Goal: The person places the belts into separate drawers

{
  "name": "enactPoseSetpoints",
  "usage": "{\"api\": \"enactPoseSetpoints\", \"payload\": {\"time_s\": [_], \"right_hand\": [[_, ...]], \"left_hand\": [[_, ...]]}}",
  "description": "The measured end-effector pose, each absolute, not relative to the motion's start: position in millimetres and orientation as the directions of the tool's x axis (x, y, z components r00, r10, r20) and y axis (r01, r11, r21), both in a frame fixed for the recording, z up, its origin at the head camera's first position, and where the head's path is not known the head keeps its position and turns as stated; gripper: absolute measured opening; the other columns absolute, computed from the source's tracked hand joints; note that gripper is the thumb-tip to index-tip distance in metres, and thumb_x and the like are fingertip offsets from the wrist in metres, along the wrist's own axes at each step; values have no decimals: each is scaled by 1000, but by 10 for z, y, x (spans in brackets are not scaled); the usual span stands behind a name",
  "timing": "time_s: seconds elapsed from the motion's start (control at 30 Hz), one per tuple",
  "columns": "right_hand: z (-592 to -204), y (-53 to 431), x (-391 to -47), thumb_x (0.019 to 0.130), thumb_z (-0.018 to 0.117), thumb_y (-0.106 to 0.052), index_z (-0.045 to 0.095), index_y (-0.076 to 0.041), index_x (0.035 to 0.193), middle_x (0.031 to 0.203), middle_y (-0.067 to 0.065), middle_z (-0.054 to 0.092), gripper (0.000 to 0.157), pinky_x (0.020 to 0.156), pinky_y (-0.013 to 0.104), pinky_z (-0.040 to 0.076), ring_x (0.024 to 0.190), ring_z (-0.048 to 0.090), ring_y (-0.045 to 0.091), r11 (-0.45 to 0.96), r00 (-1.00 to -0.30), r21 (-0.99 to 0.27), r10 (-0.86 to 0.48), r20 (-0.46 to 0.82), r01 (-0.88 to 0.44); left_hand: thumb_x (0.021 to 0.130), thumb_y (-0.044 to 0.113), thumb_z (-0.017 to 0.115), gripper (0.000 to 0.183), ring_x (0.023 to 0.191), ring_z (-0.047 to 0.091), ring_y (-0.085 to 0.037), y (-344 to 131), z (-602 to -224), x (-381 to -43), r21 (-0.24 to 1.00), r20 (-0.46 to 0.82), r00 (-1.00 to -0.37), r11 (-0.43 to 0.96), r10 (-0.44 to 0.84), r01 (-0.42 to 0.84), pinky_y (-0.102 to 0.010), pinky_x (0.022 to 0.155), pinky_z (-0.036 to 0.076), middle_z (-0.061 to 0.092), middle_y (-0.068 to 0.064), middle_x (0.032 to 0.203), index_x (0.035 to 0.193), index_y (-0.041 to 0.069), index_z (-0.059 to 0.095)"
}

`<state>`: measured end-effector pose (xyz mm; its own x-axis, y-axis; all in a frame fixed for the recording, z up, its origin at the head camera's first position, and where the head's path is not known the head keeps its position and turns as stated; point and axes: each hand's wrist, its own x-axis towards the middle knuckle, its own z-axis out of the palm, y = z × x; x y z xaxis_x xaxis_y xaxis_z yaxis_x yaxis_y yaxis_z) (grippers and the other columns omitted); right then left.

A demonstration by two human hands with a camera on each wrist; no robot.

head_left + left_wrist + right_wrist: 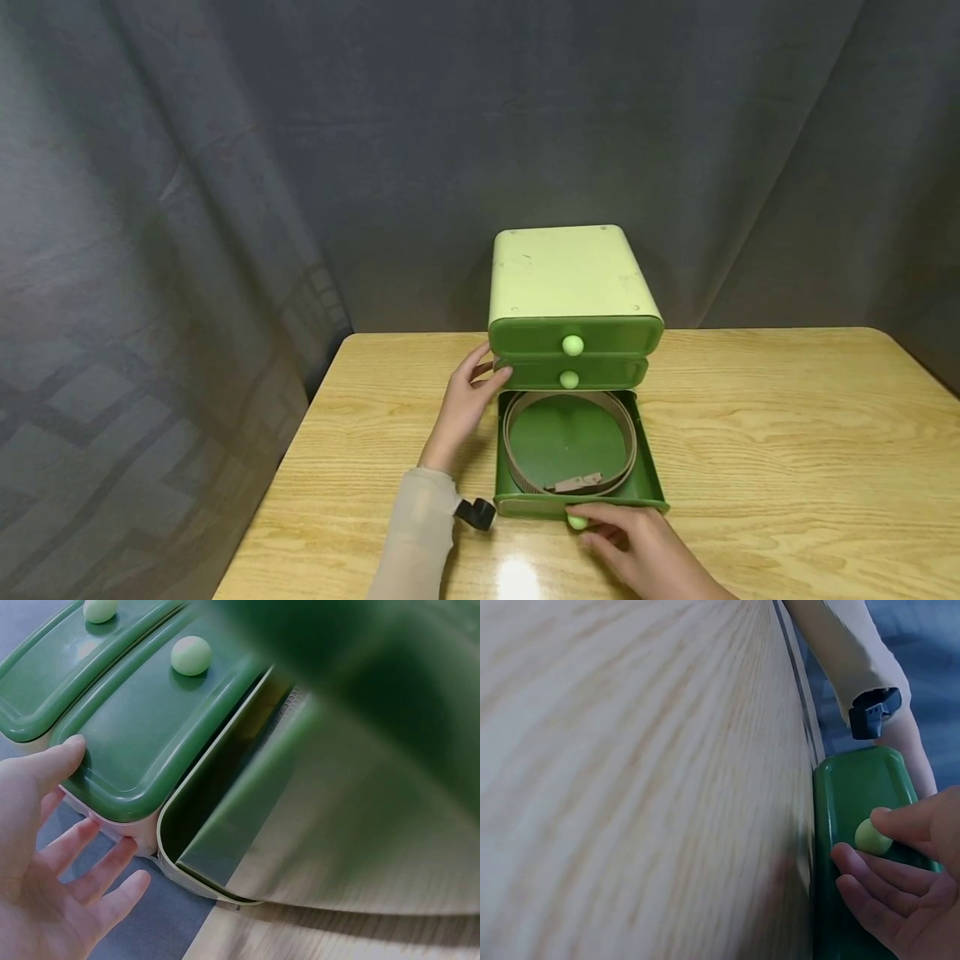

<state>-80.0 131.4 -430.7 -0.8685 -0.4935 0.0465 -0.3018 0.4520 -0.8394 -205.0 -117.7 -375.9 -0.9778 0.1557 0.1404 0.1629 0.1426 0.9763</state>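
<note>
A small cabinet (566,275) with a pale green top and green drawer fronts stands on the table. Its bottom drawer (566,442) is pulled far out, and inside lies a coiled brown belt (517,468), buckle end toward the front. My right hand (637,542) pinches the round light green knob (874,837) of that drawer between thumb and fingers. At the cabinet's left side is my left hand (459,408). Its thumb touches the front of the middle drawer (142,727), while the other fingers spread along the side wall. The upper two drawers are in, the middle one set slightly back.
The wooden table (787,442) extends to both sides of the cabinet. A dark grey curtain (420,167) hangs behind it and along the left. A black device (477,513) is strapped at the left wrist, close beside the drawer's front left corner.
</note>
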Motion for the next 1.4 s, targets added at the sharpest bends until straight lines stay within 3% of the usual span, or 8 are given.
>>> {"api": "enactPoseSetpoints", "payload": {"time_s": [0.37,0.87,1.1,1.4], "right_hand": [[-4288,1275,-819,89,75,-12,76,-15,114,106,1,74,25,67,22,57,89,68,6,515,-883,-771,-451,128,-374],[-4282,1248,-827,87,76,-12,78,-17,107,98,-2,75,20,63,22,55,83,67,2,534,-885,-731,-415,212,-425],[-4267,1242,-836,87,77,-13,79,-17,106,97,-2,75,20,62,21,55,80,66,0,547,-895,-732,-401,197,-406],[-4276,1240,-851,87,77,-11,78,-13,105,95,2,76,19,60,21,56,74,65,-1,511,-887,-746,-396,236,-427]], "left_hand": [[99,16,63,58,134,44,-39,-1176,-3741,-2044,975,140,-978,148,158,163,-47,102,46,34,-16,156,151,7,40],[99,15,62,57,134,43,-39,-1178,-3745,-2049,972,146,-976,160,160,171,-47,103,46,35,-17,155,151,7,41],[98,20,64,60,134,44,-36,-1190,-4032,-2235,973,147,-979,158,139,168,-48,103,46,33,-13,157,152,13,40],[97,24,66,56,131,48,-32,-1189,-4082,-2247,968,179,-977,158,118,197,-46,101,47,39,-7,154,150,19,46]]}}
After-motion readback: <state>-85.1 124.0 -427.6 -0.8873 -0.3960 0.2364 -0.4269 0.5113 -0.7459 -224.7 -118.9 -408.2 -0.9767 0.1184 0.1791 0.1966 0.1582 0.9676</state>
